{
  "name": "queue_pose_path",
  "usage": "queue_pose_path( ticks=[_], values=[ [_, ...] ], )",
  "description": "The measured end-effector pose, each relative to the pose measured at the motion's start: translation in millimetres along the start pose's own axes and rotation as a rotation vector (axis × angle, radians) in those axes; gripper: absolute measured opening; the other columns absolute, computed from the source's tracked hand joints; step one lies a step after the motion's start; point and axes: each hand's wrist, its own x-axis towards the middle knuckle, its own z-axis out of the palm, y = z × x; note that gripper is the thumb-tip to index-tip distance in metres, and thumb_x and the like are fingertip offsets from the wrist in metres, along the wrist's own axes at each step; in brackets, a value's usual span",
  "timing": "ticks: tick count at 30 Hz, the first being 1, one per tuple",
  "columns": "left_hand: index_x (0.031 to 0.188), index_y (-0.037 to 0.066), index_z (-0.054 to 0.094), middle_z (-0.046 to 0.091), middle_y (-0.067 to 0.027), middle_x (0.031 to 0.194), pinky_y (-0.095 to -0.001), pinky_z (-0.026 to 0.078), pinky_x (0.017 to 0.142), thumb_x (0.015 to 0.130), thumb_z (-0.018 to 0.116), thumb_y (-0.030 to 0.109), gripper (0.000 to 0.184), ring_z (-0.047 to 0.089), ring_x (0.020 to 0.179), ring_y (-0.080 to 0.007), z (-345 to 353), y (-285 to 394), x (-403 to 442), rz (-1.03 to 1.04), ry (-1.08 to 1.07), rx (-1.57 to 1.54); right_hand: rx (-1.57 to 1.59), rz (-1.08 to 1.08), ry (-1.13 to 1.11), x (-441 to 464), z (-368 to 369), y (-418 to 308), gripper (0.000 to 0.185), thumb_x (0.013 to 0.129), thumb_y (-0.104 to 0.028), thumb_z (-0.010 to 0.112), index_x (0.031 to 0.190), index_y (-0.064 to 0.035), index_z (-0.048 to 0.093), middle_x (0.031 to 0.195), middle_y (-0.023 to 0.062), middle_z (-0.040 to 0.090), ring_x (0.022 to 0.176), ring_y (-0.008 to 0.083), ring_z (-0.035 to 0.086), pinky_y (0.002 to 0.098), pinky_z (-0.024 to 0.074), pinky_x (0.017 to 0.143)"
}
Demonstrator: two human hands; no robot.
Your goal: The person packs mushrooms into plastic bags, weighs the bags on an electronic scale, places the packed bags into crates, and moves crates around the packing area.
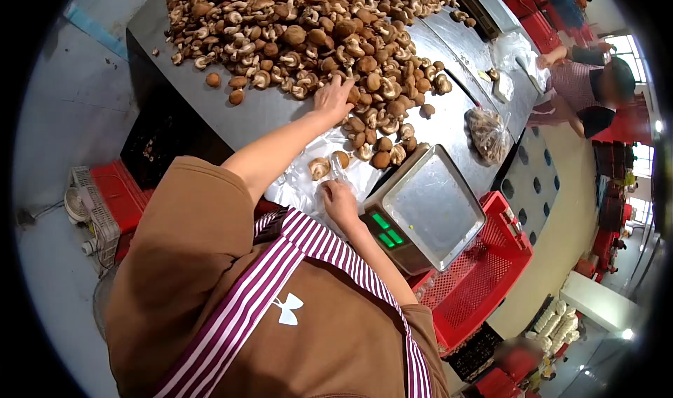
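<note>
A large heap of brown mushrooms point(294, 35) covers much of the metal table point(449, 69). My left hand point(332, 101) reaches to the heap's near edge, its fingers slightly apart and touching mushrooms; nothing is visibly held in it. Close to my body, my right hand point(339, 200) has its fingers closed on the edge of a clear plastic bag point(298, 184). A few mushrooms, one with its pale underside up point(320, 168), lie on or in the bag beyond that hand. Just right of it stands a scale point(433, 205) with a green lit display and a bare tray.
Under the scale, a red crate point(466, 286) juts out to the right. A tied bag of mushrooms point(488, 135) sits on the table's right side, near more plastic bags point(512, 51). Another person point(578, 90) is at the far right. Red and white crates point(105, 202) stand lower left.
</note>
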Motion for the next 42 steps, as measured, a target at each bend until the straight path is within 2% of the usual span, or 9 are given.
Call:
queue_pose_path(
  ticks=[4,7,26,29,33,34,37,41,42],
  values=[
    [0.126,0.011,0.052,0.053,-0.0150,0.116,-0.0447,0.048,0.090,0.070,0.082,0.023,0.064,0.057,0.105,-0.0371,-16,1,-22,0.188,0.252,0.009,0.042,0.025,0.006,-3,-2,3,0.016,0.086,-0.015,0.062,0.097,-0.0034,0.067,0.091,0.0183,0.065,0.088,0.0376,0.062,0.0461,0.0493,0.079],
    [0.121,0.008,0.052,0.055,-0.0174,0.115,-0.0455,0.046,0.091,0.071,0.081,0.024,0.061,0.056,0.106,-0.0379,-21,-1,-36,0.135,0.150,-0.308,0.056,0.013,-0.007,0,-3,5,0.018,0.087,-0.016,0.061,0.099,-0.0035,0.067,0.094,0.0196,0.066,0.090,0.0384,0.063,0.0462,0.0502,0.080],
    [0.116,0.005,0.055,0.057,-0.0113,0.108,-0.0382,0.049,0.086,0.074,0.079,0.014,0.049,0.060,0.101,-0.0315,-97,-11,-121,0.017,0.192,-0.497,-0.010,0.091,-0.159,18,-9,5,0.020,0.090,-0.017,0.059,0.103,-0.0057,0.068,0.094,0.0206,0.069,0.086,0.0395,0.066,0.0477,0.0512,0.077],
    [0.116,0.005,0.055,0.057,-0.0106,0.106,-0.0372,0.049,0.083,0.077,0.075,0.012,0.045,0.060,0.097,-0.0304,-88,-6,-132,0.021,0.092,-0.569,0.321,0.188,-0.198,19,-10,7,0.024,0.094,-0.019,0.058,0.107,-0.0017,0.067,0.089,0.0157,0.071,0.081,0.0280,0.068,0.0384,0.0521,0.074],
    [0.113,0.004,0.059,0.057,-0.0102,0.105,-0.0345,0.049,0.078,0.078,0.072,0.009,0.038,0.060,0.095,-0.0277,-85,7,-143,0.019,-0.009,-0.684,1.013,0.400,0.021,26,-53,-27,0.038,0.101,-0.019,0.051,0.135,-0.0036,0.048,0.116,0.0093,0.062,0.084,0.0159,0.063,0.0287,0.0525,0.072],
    [0.114,0.003,0.060,0.056,-0.0081,0.104,-0.0302,0.050,0.072,0.078,0.072,0.006,0.038,0.060,0.093,-0.0228,-83,11,-145,0.030,-0.003,-0.700,1.082,0.396,0.029,28,-70,-42,0.046,0.101,-0.019,0.050,0.144,-0.0068,0.037,0.136,0.0129,0.050,0.094,0.0193,0.063,0.0312,0.0536,0.075],
    [0.113,0.007,0.063,0.058,-0.0044,0.102,-0.0270,0.046,0.074,0.076,0.072,0.005,0.038,0.058,0.093,-0.0177,-70,14,-151,0.015,-0.027,-0.783,1.076,0.286,0.096,30,-89,-55,0.048,0.103,-0.021,0.048,0.146,-0.0070,0.035,0.140,0.0137,0.044,0.105,0.0206,0.062,0.0325,0.0536,0.080],
    [0.119,0.007,0.060,0.060,-0.0016,0.107,-0.0264,0.046,0.075,0.084,0.069,0.008,0.036,0.058,0.092,-0.0130,-66,21,-155,0.041,-0.120,-0.883,1.062,0.244,0.102,30,-83,-43,0.045,0.100,-0.020,0.055,0.139,-0.0011,0.044,0.119,0.0104,0.058,0.091,0.0155,0.062,0.0291,0.0530,0.074],
    [0.119,0.007,0.060,0.060,-0.0016,0.107,-0.0264,0.046,0.075,0.084,0.069,0.008,0.036,0.058,0.092,-0.0130,-65,22,-156,0.045,-0.124,-0.882,1.061,0.285,0.170,29,-81,-41,0.037,0.099,-0.020,0.059,0.128,0.0017,0.053,0.098,0.0065,0.064,0.079,0.0123,0.061,0.0261,0.0515,0.069]
  ],
)
